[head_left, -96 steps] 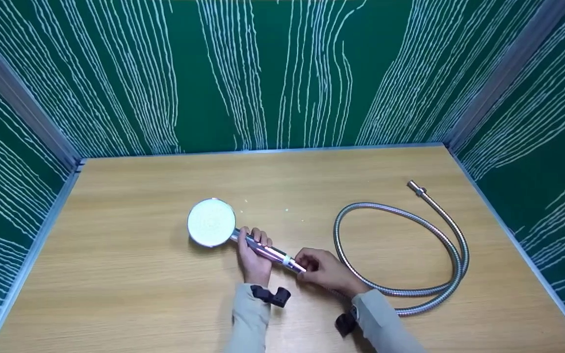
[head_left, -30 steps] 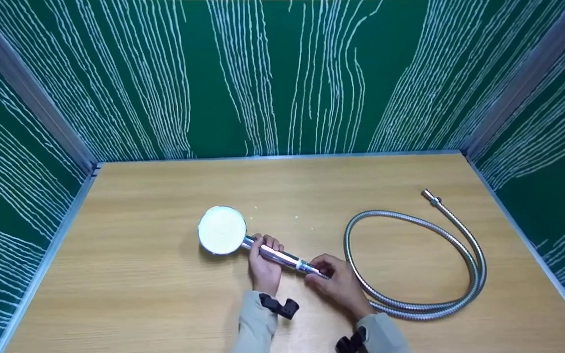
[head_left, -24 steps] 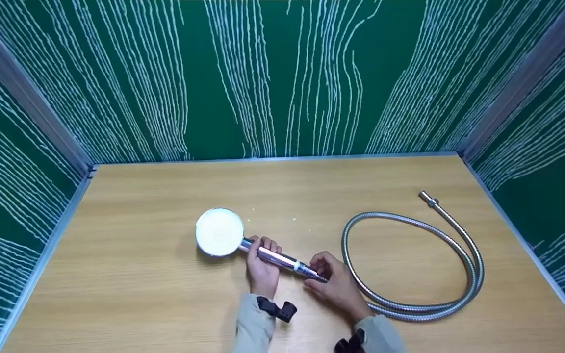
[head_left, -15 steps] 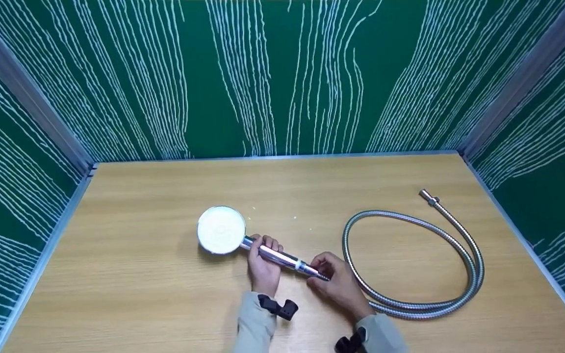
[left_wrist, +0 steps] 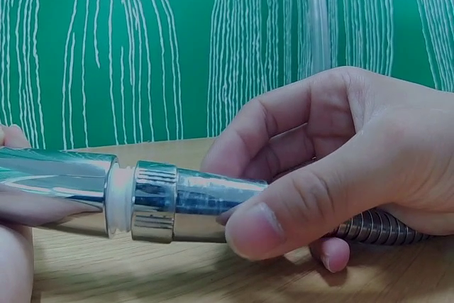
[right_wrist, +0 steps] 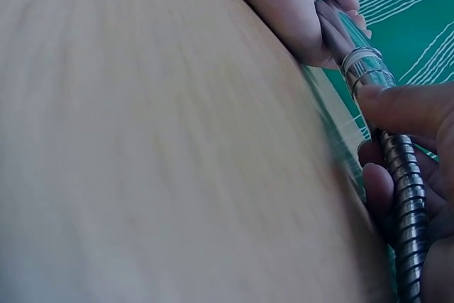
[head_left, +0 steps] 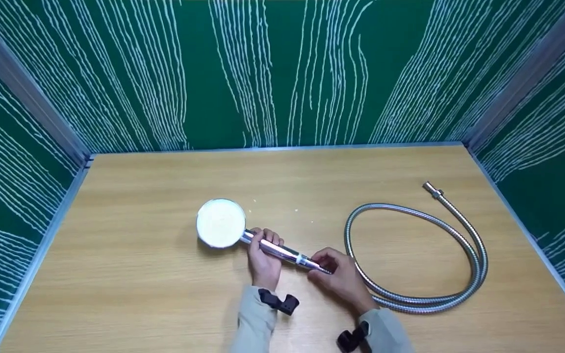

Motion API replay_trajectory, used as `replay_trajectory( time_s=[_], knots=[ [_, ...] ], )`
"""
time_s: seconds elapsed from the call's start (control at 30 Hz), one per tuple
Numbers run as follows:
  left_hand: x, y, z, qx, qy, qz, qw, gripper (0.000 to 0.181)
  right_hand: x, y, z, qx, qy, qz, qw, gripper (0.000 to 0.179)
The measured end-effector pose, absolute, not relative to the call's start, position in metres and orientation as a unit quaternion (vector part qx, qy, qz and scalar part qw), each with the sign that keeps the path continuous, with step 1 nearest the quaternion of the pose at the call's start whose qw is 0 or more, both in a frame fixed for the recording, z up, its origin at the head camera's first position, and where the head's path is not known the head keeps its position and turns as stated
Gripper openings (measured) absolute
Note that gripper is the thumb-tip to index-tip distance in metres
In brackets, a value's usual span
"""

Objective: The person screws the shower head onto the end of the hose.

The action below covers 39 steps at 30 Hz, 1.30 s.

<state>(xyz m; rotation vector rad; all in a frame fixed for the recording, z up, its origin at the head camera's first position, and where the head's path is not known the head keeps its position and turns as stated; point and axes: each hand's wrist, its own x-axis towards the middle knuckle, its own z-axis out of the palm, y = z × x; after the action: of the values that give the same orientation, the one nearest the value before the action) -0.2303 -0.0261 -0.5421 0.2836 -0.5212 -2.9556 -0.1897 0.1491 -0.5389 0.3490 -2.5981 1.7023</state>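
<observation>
My left hand (head_left: pixel 264 262) grips the chrome handle of a shower head (head_left: pixel 221 223), whose round white face is turned up. A white threaded collar (left_wrist: pixel 120 202) shows between the handle and the chrome cone-shaped connector (left_wrist: pixel 206 204) of a metal shower hose (head_left: pixel 417 299). With the thumb in front and fingers curled behind, my right hand (head_left: pixel 342 279) pinches this connector. In the right wrist view, the ribbed hose (right_wrist: pixel 408 211) runs back under the right palm. Handle and connector stand in line, just above the table.
The hose lies in a wide loop on the right of the wooden table (head_left: pixel 130 235), its free end fitting (head_left: pixel 432 189) pointing to the back. A few tiny white specks dot the middle. Green panels (head_left: pixel 194 73) with white wavy lines enclose the back and sides.
The right hand's fingers have shifted on the connector, with the thumb sitting further back. The hose strands at the lower right lie closer together. The left hand keeps its grip; the head view shifted slightly.
</observation>
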Motion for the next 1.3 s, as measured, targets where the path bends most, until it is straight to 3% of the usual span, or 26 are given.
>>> replay_trajectory(
  time_s=[0.5,0.83,1.13,1.3],
  knots=[
    [-0.232,-0.024,-0.542,0.107,-0.184,-0.974,0.072,0.017,-0.175,0.139,-0.498,0.112,-0.853,0.510,0.011,0.026],
    [-0.231,-0.023,-0.542,0.092,-0.195,-0.974,0.072,0.015,-0.187,0.149,-0.535,0.112,-0.833,0.541,-0.017,0.033],
    [-0.232,-0.023,-0.542,0.098,-0.192,-0.974,0.066,0.015,-0.189,0.151,-0.542,0.131,-0.835,0.534,0.012,0.031],
    [-0.233,-0.024,-0.542,0.094,-0.193,-0.975,0.064,0.015,-0.189,0.151,-0.540,0.113,-0.845,0.523,-0.005,0.029]
  ],
)
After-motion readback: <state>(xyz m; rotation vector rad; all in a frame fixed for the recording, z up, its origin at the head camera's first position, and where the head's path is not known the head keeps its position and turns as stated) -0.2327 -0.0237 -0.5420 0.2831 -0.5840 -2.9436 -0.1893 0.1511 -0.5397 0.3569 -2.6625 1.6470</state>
